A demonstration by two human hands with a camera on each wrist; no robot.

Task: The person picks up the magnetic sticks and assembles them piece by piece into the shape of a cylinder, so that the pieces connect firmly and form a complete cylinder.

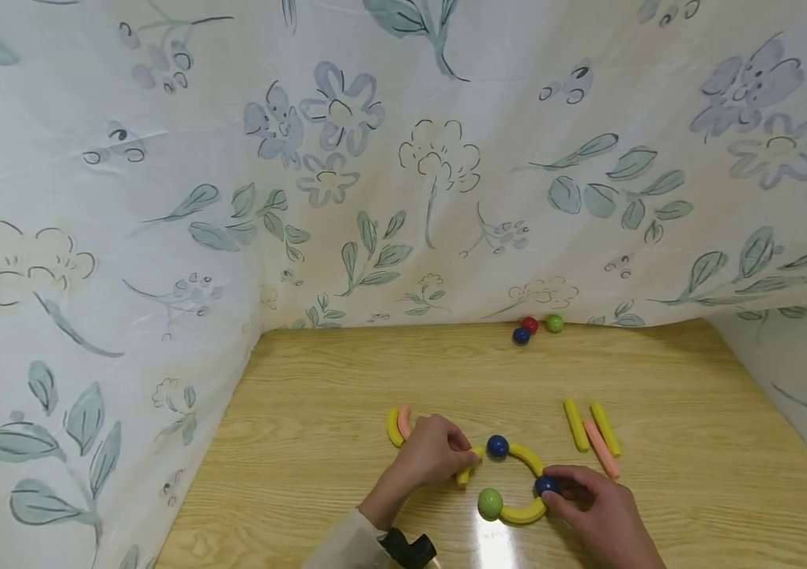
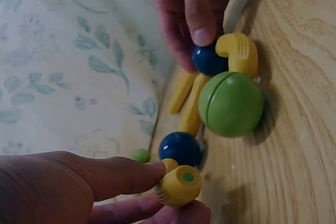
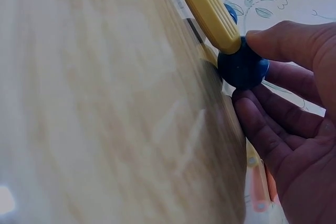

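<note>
My left hand (image 1: 431,452) pinches a curved yellow rod (image 1: 463,476) between thumb and fingers; its end with a small green disc (image 2: 188,177) faces the left wrist camera. Close by is a blue ball (image 1: 498,446), the upper end of an arc of joined pieces. From it a curved yellow rod (image 1: 527,456) leads to a second blue ball (image 3: 244,66), which my right hand (image 1: 598,506) holds with thumb and fingertips. Another curved yellow rod (image 3: 210,11) runs on from there to a green ball (image 2: 232,104). The arc lies on the table, its left side gapped.
A curved yellow rod (image 1: 394,427) and a curved orange one (image 1: 404,420) lie beyond my left hand. To the right are two straight yellow rods (image 1: 575,424) and an orange rod (image 1: 601,449). Red (image 1: 529,325), blue (image 1: 521,337) and green (image 1: 554,322) balls sit by the floral curtain (image 1: 446,261).
</note>
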